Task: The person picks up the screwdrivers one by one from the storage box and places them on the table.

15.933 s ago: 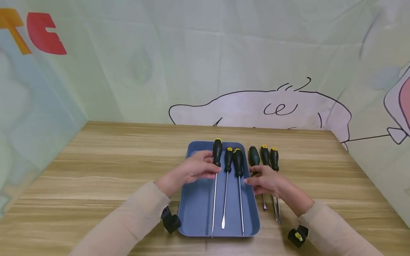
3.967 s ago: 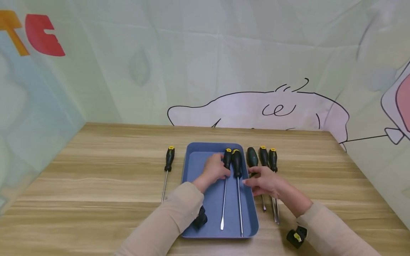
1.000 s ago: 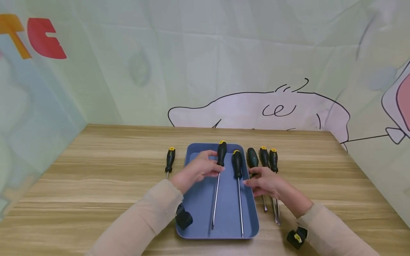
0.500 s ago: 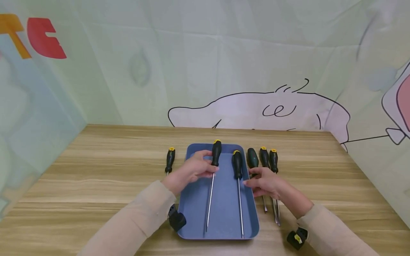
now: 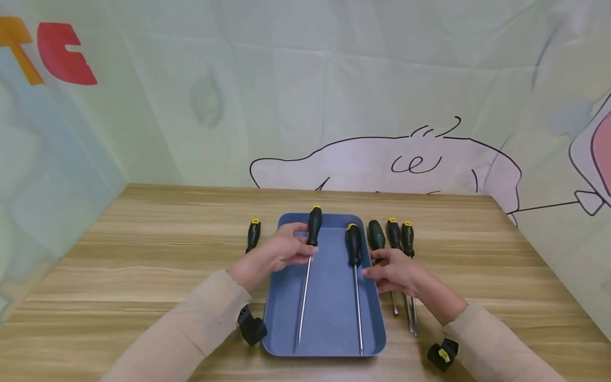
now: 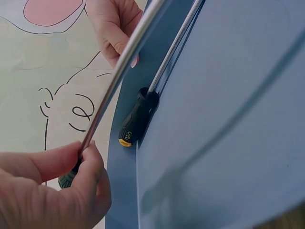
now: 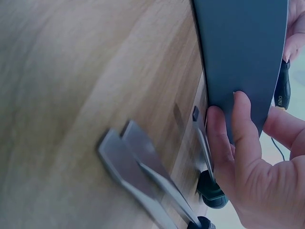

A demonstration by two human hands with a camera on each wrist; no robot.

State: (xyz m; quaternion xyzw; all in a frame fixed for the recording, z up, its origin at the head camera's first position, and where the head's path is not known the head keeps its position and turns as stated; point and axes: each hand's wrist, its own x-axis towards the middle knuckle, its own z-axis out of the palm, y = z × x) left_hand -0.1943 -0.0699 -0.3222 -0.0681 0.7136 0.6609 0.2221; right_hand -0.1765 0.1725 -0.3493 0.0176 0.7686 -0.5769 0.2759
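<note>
Cartoon-printed backdrop behind wood-grain table

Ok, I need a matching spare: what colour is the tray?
The tray is plain blue; it shows best in the head view.

The head camera looks forward and down from the near side of the blue rectangular plastic-looking tray, the farthest off, framing it whole; the left wrist camera looks closely, askew, across the tray's floor from its near left; the right wrist camera faces away along the tray's outer right wall, also close; head and right wrist views share three dark-handled, steel-shafted screwdrivers right of the tray
</note>
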